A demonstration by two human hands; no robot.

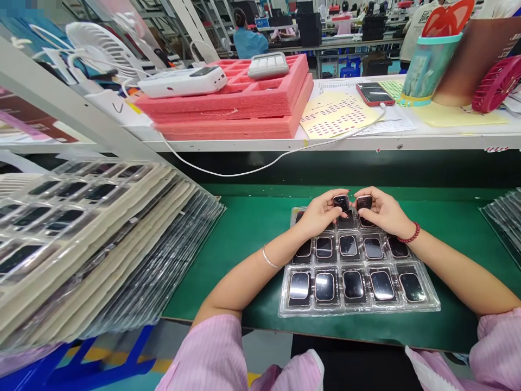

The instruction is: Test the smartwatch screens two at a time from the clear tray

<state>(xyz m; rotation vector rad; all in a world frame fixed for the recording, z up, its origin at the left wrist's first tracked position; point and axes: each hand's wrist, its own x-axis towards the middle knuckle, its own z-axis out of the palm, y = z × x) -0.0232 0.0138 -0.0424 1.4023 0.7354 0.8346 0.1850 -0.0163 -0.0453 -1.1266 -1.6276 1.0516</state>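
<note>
A clear plastic tray (299, 309) lies on the green worktop, its pockets holding rows of dark, rounded-square smartwatch cases (353, 284). Over the tray's back row, my left hand (324, 210) pinches one smartwatch case (341, 202) between thumb and fingers. Close beside it, my right hand (380, 209) grips another smartwatch case (363, 202), held upright with its dark face toward me. The two held cases are a small gap apart. My hands and wrists partly cover the back and side pockets.
Tall stacked trays of devices (97, 228) lean at the left; more clear trays (507, 222) stand at the right edge. A shelf behind carries pink foam (228, 122), a power bank (183, 81), a phone (374, 93) and a cup (431, 68). A white cable (244, 175) droops below the shelf.
</note>
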